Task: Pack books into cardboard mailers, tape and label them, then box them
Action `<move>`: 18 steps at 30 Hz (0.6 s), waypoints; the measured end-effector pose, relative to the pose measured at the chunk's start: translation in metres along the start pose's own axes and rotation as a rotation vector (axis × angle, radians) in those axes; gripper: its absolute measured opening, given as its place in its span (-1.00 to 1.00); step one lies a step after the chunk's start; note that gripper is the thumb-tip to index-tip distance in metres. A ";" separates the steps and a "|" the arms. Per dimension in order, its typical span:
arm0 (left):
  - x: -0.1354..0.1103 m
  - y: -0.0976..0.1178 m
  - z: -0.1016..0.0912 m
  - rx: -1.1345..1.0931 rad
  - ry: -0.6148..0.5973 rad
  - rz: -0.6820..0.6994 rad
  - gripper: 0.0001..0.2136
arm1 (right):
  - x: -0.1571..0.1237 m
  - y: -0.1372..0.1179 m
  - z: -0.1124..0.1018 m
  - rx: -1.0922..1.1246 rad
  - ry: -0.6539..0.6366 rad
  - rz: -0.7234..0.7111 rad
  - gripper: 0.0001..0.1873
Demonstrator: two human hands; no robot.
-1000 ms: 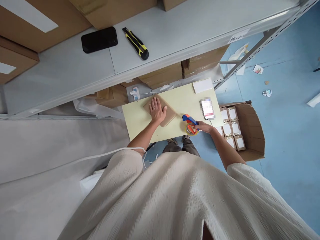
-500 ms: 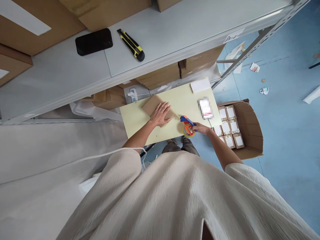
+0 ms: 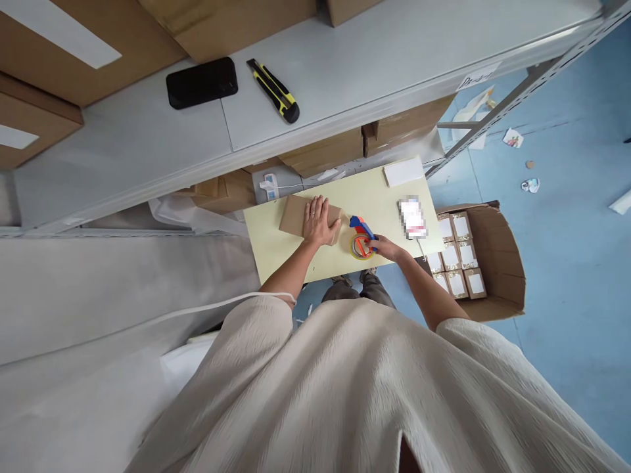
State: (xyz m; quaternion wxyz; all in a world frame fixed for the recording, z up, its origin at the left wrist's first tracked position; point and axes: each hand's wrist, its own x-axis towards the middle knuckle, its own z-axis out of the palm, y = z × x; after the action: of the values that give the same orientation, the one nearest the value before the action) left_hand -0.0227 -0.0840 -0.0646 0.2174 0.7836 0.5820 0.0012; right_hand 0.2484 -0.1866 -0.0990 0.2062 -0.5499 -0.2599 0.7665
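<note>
On the pale yellow table lies a small brown cardboard box. My left hand rests flat on top of it, fingers stretched out and pressing it down. My right hand is closed around a blue and orange tape dispenser with a roll of clear yellowish tape. The dispenser's head is just right of the box, and a strip of tape seems to run between them. Part of the dispenser's handle is hidden by my fingers.
An open carton on the blue floor holds several small labelled boxes. A white pad and a blurred-out item lie on the table's right part. On the grey shelf are a black phone and a utility knife.
The box has turned slightly under my left hand. My right hand has brought the tape dispenser left, nearer to the box. The whole view has shifted a little.
</note>
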 end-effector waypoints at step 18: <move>0.015 0.002 0.004 0.024 0.137 -0.334 -0.14 | -0.055 0.036 -0.024 -0.051 0.037 0.001 -0.50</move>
State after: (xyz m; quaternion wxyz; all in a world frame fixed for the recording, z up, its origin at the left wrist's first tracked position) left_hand -0.0153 -0.0724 -0.0711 0.1649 0.6766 0.7175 0.0114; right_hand 0.2872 -0.2437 -0.0876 0.1966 -0.5691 -0.2754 0.7494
